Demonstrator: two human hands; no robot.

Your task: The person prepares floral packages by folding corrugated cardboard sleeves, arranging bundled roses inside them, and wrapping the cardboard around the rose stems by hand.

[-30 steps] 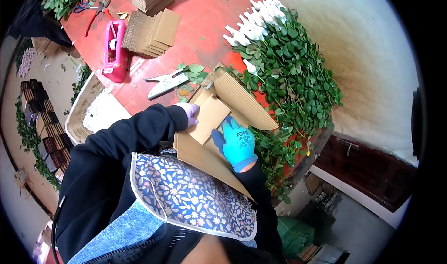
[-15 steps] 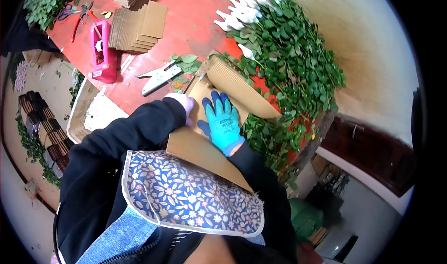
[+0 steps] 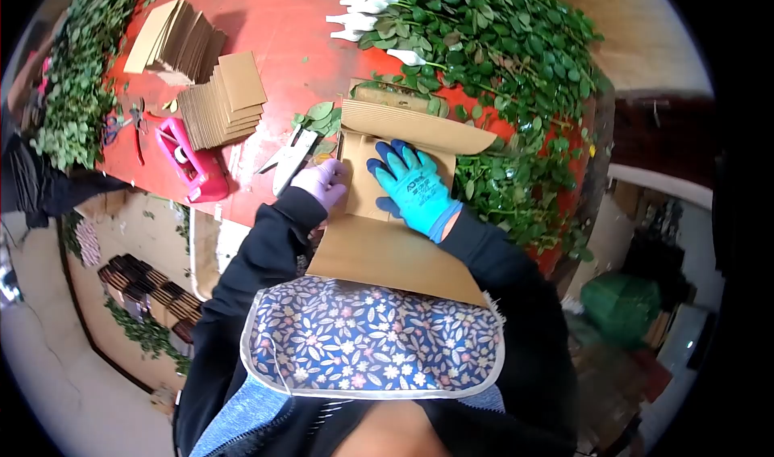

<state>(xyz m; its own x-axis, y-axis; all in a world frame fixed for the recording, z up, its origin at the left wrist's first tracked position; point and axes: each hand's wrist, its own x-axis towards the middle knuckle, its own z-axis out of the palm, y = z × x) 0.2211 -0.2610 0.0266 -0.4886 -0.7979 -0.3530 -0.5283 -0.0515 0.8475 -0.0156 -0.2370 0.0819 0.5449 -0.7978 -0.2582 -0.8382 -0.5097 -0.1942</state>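
Note:
A creased brown cardboard sheet (image 3: 387, 251) lies in front of me, its near flap over my floral apron and its ribbed far flap raised. My right hand (image 3: 415, 189), in a teal glove with dark blue fingertips, presses flat on the middle panel, fingers stretched out. In a thin pale purple glove, my left hand (image 3: 321, 184) has its fingers bent around the sheet's left edge. Just beyond that hand is a silver plier stapler (image 3: 293, 160) on the red table. White-wrapped flower heads (image 3: 367, 5) with leafy stems (image 3: 500, 62) lie beyond and to the right.
Two stacks of cut cardboard, a nearer stack (image 3: 222, 106) and a farther stack (image 3: 181, 41), stand at the left. Near them are a pink tape dispenser (image 3: 193, 162) and red-handled pliers (image 3: 139, 134). More foliage (image 3: 89, 78) lines the table's far left.
The view has turned and shifted, so the table and cardboard appear straighter. My right hand still lies flat on the panel, and my left hand stays at the left edge, showing more fully.

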